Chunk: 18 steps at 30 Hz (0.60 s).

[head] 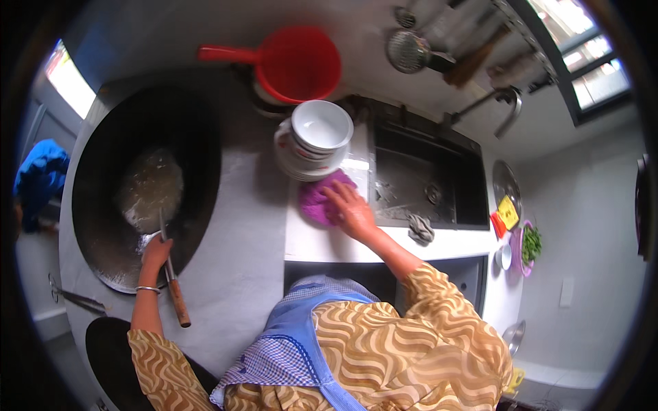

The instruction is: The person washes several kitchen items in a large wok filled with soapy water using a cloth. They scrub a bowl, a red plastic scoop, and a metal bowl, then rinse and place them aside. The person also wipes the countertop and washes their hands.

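Note:
My left hand [156,253] is low inside the large black wok [200,205], its fingers around the metal shaft of a cooking utensil [177,298] with a wooden handle. The utensil's head is hidden in cloudy, bubbling liquid [152,190] at the wok's bottom. My right hand [353,213] presses on a bunched purple cloth [316,201], fingers over its right side, on the white counter [308,244]. Right behind the cloth stands a stack of white bowls and plates [321,126], the top bowl holding nothing visible.
A red long-handled dipper [298,64] is behind the stack. To the right lie a dark sink [411,190] with a faucet [509,105] and a crumpled grey rag [420,229]. Tongs or scissors [82,299] lie left. A pink basket [524,251] holds greens. Utensils [408,50] hang on the wall.

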Each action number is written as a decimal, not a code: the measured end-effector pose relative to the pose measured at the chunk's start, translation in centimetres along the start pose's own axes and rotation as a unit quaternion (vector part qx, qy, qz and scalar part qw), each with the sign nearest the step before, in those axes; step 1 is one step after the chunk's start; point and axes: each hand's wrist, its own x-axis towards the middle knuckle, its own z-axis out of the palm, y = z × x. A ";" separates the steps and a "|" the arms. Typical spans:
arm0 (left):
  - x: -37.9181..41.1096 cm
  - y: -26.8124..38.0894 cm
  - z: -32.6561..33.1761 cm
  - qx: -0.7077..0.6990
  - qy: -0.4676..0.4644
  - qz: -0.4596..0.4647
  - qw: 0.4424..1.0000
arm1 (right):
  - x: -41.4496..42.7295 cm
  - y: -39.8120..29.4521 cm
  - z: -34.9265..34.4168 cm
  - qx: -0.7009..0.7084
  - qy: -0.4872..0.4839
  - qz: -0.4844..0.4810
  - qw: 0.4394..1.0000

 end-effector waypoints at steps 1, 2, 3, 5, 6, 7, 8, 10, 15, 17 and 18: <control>-0.6 0.5 -0.3 0.011 0.044 0.005 0.999 | -0.6 0.1 0.7 0.019 -0.004 0.006 1.000; -0.9 1.3 -0.4 0.053 0.065 0.002 0.996 | -1.5 0.5 0.9 0.040 0.006 -0.012 0.999; -1.7 1.8 -0.8 0.095 0.089 -0.007 0.991 | -2.3 0.6 0.6 0.068 -0.023 -0.009 0.997; -2.8 3.2 -1.6 0.119 0.132 0.024 0.984 | -5.0 1.2 -0.9 0.023 0.011 -0.006 1.000; -3.7 5.1 -1.9 0.101 0.149 0.067 0.981 | -7.2 2.7 -1.4 -0.017 0.042 0.015 0.999; -4.7 6.8 -2.2 0.084 0.166 0.107 0.977 | -9.2 4.4 -1.9 -0.066 0.071 0.064 0.993; -5.5 8.3 -2.2 0.072 0.189 0.176 0.963 | -11.1 6.1 -2.7 -0.093 0.095 0.108 0.985; -6.2 10.6 -1.7 0.051 0.199 0.279 0.938 | -14.4 10.3 -3.6 -0.145 0.137 0.218 0.955; -12.5 20.4 1.2 -0.073 0.027 0.360 0.930 | -19.3 14.4 -3.2 -0.035 0.181 0.266 0.946; -13.4 21.7 4.6 -0.129 -0.006 0.401 0.907 | -18.3 14.4 -2.3 -0.020 0.200 0.273 0.941; -14.4 22.9 6.1 -0.160 -0.059 0.398 0.902 | -17.9 14.1 -1.8 0.043 0.216 0.269 0.938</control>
